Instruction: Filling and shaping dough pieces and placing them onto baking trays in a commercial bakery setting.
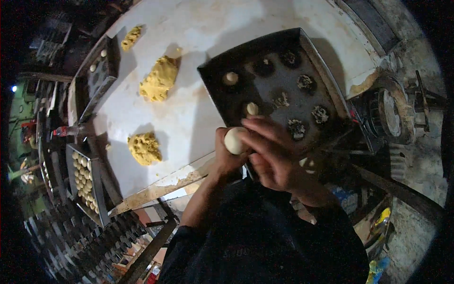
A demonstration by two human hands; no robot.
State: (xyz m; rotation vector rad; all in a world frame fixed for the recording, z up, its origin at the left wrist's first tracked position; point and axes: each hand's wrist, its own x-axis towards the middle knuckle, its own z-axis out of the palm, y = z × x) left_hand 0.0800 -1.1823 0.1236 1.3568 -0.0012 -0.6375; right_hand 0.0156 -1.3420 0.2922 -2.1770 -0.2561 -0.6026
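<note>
A smooth, pale dough ball (233, 141) sits in the curl of my left hand (224, 158), in front of my body. My right hand (276, 156) is bent round from the other side, its fingers pressing against the ball. Just beyond both hands lies a dark metal tray (265, 90) with raised walls. Inside it, one small dough ball (252, 109) rests close to my right fingertips and another (230, 78) lies toward the left corner. Several ragged pale patches (320, 114) mark the tray's bottom.
Yellow dough lumps (160, 79) (144, 148) lie on the white table (184, 123) to the left, with a smaller piece (131, 38) farther off. A tray packed with dough balls (85, 182) stands at the left. Another dark tray (97, 78) sits at the table's left edge.
</note>
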